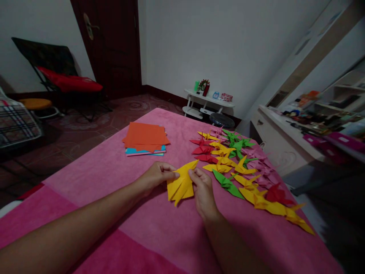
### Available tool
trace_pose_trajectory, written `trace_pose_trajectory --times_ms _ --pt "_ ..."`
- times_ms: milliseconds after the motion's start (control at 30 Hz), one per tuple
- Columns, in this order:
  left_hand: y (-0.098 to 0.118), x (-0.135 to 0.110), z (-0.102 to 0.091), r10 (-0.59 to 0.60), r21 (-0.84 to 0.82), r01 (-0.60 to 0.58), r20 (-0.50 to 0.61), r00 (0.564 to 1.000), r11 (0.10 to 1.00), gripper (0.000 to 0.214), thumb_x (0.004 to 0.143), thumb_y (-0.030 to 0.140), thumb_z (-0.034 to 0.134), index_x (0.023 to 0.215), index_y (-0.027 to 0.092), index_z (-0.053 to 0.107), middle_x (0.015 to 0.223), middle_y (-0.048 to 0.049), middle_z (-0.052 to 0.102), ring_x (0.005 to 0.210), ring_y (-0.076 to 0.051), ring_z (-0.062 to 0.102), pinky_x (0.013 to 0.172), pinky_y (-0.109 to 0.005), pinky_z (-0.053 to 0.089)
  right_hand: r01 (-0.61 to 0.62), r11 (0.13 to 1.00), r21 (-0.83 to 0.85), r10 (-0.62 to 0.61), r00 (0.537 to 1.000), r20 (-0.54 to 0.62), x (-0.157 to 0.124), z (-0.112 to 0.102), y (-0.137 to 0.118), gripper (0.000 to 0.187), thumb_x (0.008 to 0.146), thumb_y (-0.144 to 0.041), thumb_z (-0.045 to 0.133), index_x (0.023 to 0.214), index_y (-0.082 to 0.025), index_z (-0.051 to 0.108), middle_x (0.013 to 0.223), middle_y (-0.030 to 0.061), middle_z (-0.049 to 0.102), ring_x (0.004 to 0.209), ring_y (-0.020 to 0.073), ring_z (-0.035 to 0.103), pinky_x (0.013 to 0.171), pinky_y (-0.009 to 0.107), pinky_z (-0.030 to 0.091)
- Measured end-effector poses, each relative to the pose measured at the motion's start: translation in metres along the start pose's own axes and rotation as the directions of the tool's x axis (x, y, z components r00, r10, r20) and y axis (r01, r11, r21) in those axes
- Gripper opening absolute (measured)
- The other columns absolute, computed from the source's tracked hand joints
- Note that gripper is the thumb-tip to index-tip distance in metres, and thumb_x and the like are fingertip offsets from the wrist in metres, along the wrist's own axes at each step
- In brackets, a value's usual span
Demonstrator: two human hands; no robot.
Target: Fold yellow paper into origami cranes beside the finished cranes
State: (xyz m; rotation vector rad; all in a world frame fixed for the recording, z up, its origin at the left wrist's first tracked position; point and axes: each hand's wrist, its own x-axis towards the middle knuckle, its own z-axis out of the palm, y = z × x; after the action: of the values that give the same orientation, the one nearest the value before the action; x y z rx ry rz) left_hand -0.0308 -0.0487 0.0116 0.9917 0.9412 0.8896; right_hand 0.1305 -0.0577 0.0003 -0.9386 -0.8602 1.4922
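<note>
A partly folded sheet of yellow origami paper (pixel 182 184) is held between both hands, with creased flaps spreading toward me and a point at its upper right. My left hand (pixel 159 175) pinches its left edge, thumb on top. On the opposite side my right hand (pixel 203 186) grips the paper with the thumb over it and the fingers curled behind. Just right of that hand lies a green paper crane (pixel 227 184). Rows of folded cranes in yellow, red, green and pink spread farther right, among them a yellow crane (pixel 253 198) and a red crane (pixel 207 158).
A stack of square paper, orange paper (pixel 146 135) on top, sits at the far left of the pink-covered table (pixel 94 194). Beyond stand a small white shelf (pixel 211 99), a dark door (pixel 111 45) and a folding chair (pixel 65 76). A cluttered white dresser (pixel 288 133) is at right.
</note>
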Motion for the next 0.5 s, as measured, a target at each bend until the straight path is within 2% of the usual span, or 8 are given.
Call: trace_pose_trajectory --times_ms 100,300,400,500 --pt "-0.0005 0.0007 -0.0012 -0.064 0.05 0.064 -0.001 0.998 0.997 0.029 0.061 0.033 0.082 0.067 0.008 0.069 0.059 -0.0057 0.068 0.047 -0.011 0.059 0.049 -0.021 0.049 0.031 0.999 -0.037 -0.033 0.999 -0.035 0.0031 -0.0027 0.0022 0.021 0.076 -0.037 0.071 0.074 -0.019 0.06 0.065 -0.0047 0.061 0.053 0.0107 0.052 0.051 0.022 0.039" --pt "-0.0043 0.0036 0.0059 -0.022 -0.203 -0.015 -0.178 0.984 0.979 0.028 0.058 0.027 0.085 0.068 0.009 0.067 0.07 -0.0066 0.071 0.062 -0.015 0.068 0.063 -0.027 0.059 0.104 0.991 -0.08 -0.104 0.995 0.0 0.0058 -0.0051 0.0051 0.021 0.08 -0.039 0.067 0.09 -0.02 0.064 0.081 -0.0012 0.067 0.062 0.0128 0.058 0.056 0.023 0.042" --pt "-0.0025 0.0025 0.0075 -0.03 -0.218 -0.009 -0.174 0.984 0.976 0.025 0.061 0.024 0.084 0.072 0.008 0.068 0.073 -0.0079 0.072 0.064 -0.016 0.069 0.062 -0.027 0.06 0.116 0.988 -0.098 -0.119 0.993 -0.022 0.0082 -0.0071 0.0066 0.022 0.077 -0.036 0.07 0.091 -0.02 0.066 0.08 -0.0003 0.068 0.064 0.0141 0.06 0.058 0.024 0.044" --pt "-0.0005 0.0025 0.0068 -0.033 -0.196 0.007 -0.128 0.991 0.981 0.026 0.066 0.029 0.081 0.078 0.008 0.069 0.08 -0.0115 0.074 0.069 -0.019 0.071 0.064 -0.028 0.06 0.114 0.986 -0.117 -0.122 0.991 -0.058 0.0103 -0.0091 0.0075 0.021 0.074 -0.035 0.072 0.088 -0.019 0.066 0.076 -0.0003 0.068 0.061 0.0138 0.06 0.057 0.025 0.045"
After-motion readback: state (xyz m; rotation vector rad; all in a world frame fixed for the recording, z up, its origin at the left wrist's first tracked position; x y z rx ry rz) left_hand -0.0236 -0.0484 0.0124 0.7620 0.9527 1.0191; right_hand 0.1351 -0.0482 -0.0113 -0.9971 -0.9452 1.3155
